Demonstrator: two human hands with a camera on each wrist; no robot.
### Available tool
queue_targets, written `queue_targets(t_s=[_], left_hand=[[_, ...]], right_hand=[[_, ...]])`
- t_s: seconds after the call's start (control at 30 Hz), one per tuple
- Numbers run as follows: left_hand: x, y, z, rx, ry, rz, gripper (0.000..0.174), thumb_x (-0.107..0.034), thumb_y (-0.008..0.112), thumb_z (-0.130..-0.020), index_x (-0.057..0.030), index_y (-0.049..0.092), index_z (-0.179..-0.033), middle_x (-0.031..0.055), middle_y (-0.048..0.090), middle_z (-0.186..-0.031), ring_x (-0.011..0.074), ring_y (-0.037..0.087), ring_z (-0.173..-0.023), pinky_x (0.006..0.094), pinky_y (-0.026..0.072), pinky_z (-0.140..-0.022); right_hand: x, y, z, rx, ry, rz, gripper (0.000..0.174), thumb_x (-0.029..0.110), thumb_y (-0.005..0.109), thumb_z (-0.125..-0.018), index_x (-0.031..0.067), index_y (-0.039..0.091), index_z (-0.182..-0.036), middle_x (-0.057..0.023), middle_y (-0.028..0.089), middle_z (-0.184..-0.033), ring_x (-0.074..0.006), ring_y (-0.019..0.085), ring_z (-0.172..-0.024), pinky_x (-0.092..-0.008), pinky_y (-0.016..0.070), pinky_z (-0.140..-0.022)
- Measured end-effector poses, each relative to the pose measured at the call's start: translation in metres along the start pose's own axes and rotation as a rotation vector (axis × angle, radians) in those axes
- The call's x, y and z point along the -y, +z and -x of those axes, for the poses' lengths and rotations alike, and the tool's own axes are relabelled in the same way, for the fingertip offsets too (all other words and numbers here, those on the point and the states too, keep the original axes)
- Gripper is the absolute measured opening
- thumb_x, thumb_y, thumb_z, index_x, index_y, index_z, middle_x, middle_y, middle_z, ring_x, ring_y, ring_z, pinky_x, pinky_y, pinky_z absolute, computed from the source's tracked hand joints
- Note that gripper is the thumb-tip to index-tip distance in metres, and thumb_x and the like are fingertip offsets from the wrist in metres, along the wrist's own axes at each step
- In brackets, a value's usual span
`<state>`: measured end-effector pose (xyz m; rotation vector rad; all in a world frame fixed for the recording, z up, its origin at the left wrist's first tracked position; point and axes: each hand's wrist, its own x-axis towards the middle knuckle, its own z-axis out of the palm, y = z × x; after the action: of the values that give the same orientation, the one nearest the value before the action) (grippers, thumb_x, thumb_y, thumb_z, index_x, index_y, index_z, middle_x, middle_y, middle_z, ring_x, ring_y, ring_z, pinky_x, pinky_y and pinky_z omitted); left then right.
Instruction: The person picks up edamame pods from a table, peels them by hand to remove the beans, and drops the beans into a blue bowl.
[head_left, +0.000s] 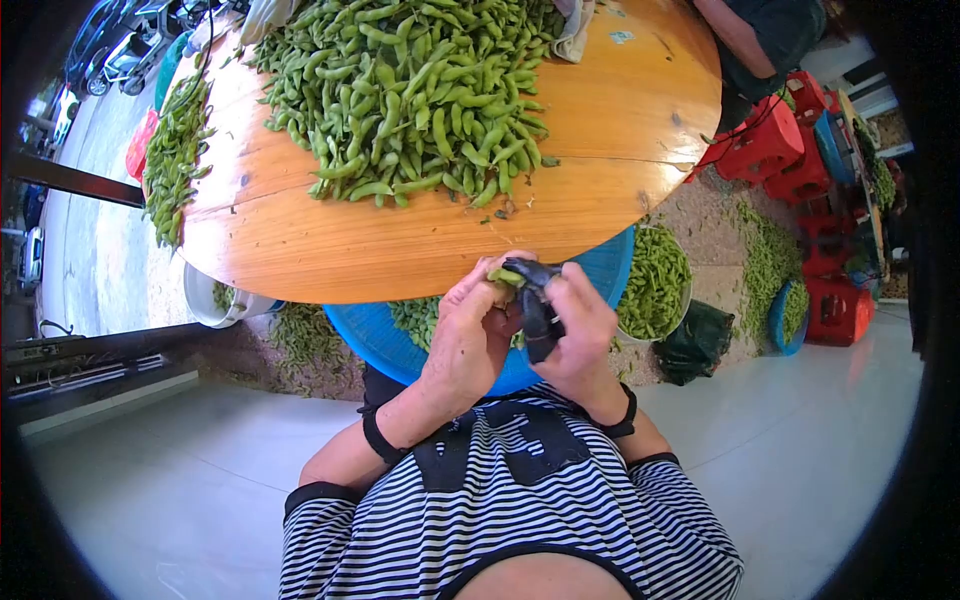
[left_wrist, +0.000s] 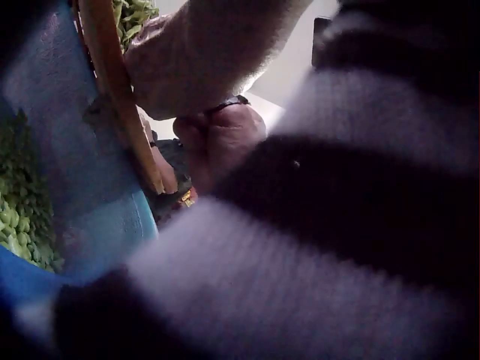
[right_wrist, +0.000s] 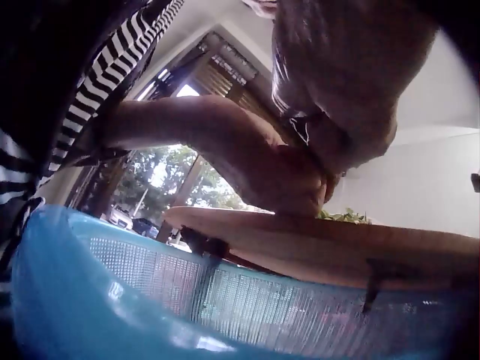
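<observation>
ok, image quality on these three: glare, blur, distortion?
Head: fisheye curve, black corners, glare patches on the wooden table, hands fairly clear; left wrist: dim, close striped fabric out of focus across much of the frame; right wrist: hands dark against a bright window, highlight on the blue basket's rim.

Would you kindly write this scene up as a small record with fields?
Left hand: pinches a green pod
Right hand: close by the pod, a black thing at its fingers; worn or held, unclear
Table: wooden, bearing a large pile of pods
Below the hands: blue basket with green contents
Far right: red stools
</observation>
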<state>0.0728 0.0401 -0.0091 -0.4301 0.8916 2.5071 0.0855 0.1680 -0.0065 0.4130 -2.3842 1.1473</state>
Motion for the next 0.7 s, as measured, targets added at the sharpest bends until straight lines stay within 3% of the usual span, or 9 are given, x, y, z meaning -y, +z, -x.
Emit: queue_targets(t_s=[0.1, 0.2, 0.27, 0.33, 0.37, 0.47, 0.53, 0.6, 0.7], left_hand=[[-0.001, -0.016, 0.003, 0.1, 0.007, -0.301, 0.03, -0.004, 0.044, -0.092, -0.0019, 0.059, -0.117, 0.0018, 0.059, -0.095, 0.0088, 0.054, -0.073, 0.023, 0.0431, -0.065], [-0.01, -0.023, 0.013, 0.177, 0.125, -0.82, 0.027, -0.003, 0.049, -0.09, -0.0009, 0.062, -0.115, 0.0052, 0.066, -0.093, 0.0137, 0.061, -0.073, 0.0276, 0.0488, -0.066], [-0.025, -0.035, 0.019, 0.575, 0.345, -1.288, 0.023, 0.0, 0.055, -0.087, 0.0009, 0.065, -0.107, 0.0087, 0.067, -0.091, 0.0184, 0.064, -0.079, 0.0313, 0.0508, -0.073], [-0.055, -0.036, 0.023, 0.656, 0.311, -1.38, 0.017, 0.0, 0.059, -0.084, 0.0007, 0.068, -0.098, 0.015, 0.067, -0.092, 0.0282, 0.067, -0.087, 0.0389, 0.0515, -0.078], [-0.074, -0.034, 0.026, 0.518, 0.378, -1.418, 0.017, -0.001, 0.059, -0.085, 0.0005, 0.068, -0.1, 0.0134, 0.067, -0.09, 0.027, 0.066, -0.086, 0.0386, 0.0519, -0.077], [-0.124, -0.05, 0.005, -0.169, 0.615, -1.453, 0.021, -0.006, 0.06, -0.089, 0.0007, 0.064, -0.108, 0.0135, 0.065, -0.091, 0.0256, 0.064, -0.08, 0.0384, 0.052, -0.074], [-0.161, -0.052, -0.02, -0.451, 0.914, -1.651, 0.028, -0.011, 0.06, -0.091, 0.0012, 0.059, -0.116, 0.0165, 0.063, -0.096, 0.0256, 0.063, -0.077, 0.0364, 0.0511, -0.071], [-0.171, -0.068, -0.048, -0.451, 0.839, -1.631, 0.03, -0.012, 0.06, -0.091, 0.0016, 0.058, -0.118, 0.0183, 0.062, -0.098, 0.0262, 0.063, -0.077, 0.0362, 0.0512, -0.07], [-0.165, -0.074, -0.061, -0.42, 0.773, -1.596, 0.032, -0.012, 0.061, -0.091, 0.002, 0.056, -0.119, 0.0203, 0.061, -0.1, 0.0271, 0.063, -0.077, 0.0366, 0.0514, -0.07]], right_hand=[[-0.011, -0.016, 0.0, 0.049, 0.263, -0.165, 0.022, 0.001, 0.064, -0.066, -0.0009, 0.052, -0.084, -0.0115, 0.041, -0.072, -0.0264, 0.051, -0.063, -0.0334, 0.0389, -0.055], [-0.017, -0.046, 0.004, -0.209, 0.622, -0.351, 0.008, 0.011, 0.053, -0.086, 0.0077, 0.054, -0.079, 0.0033, 0.05, -0.064, -0.005, 0.048, -0.054, -0.0219, 0.0377, -0.048], [-0.037, -0.077, 0.006, -0.368, 0.587, -0.08, 0.007, 0.003, 0.054, -0.083, 0.0057, 0.059, -0.087, 0.0028, 0.054, -0.068, -0.0047, 0.051, -0.058, -0.0207, 0.0378, -0.049], [-0.073, -0.117, 0.013, -0.191, 0.36, 0.486, 0.035, -0.01, 0.05, -0.071, 0.0, 0.06, -0.103, -0.0101, 0.055, -0.068, -0.0187, 0.054, -0.061, -0.03, 0.0432, -0.058], [-0.09, -0.129, 0.024, -0.145, 0.437, 0.586, 0.047, -0.011, 0.047, -0.069, -0.0002, 0.06, -0.113, -0.0155, 0.055, -0.069, -0.0254, 0.052, -0.06, -0.0348, 0.044, -0.059], [-0.086, -0.141, 0.021, -0.025, 0.677, 0.646, 0.039, -0.003, 0.053, -0.086, 0.0032, 0.058, -0.125, -0.0188, 0.062, -0.08, -0.0177, 0.058, -0.071, -0.0308, 0.0472, -0.068], [-0.083, -0.133, 0.018, -0.051, 0.61, 0.637, 0.041, -0.003, 0.052, -0.088, 0.0074, 0.058, -0.127, -0.0184, 0.064, -0.082, -0.0194, 0.059, -0.071, -0.0323, 0.047, -0.067], [-0.085, -0.125, 0.016, -0.056, 0.586, 0.574, 0.057, -0.013, 0.051, -0.072, 0.0049, 0.058, -0.126, -0.0164, 0.059, -0.074, -0.019, 0.054, -0.063, -0.0335, 0.0441, -0.06], [-0.068, -0.106, -0.003, -0.051, 0.445, 0.508, 0.055, -0.015, 0.05, -0.073, 0.0035, 0.059, -0.125, -0.016, 0.059, -0.075, -0.0136, 0.054, -0.068, -0.0297, 0.0446, -0.062]])
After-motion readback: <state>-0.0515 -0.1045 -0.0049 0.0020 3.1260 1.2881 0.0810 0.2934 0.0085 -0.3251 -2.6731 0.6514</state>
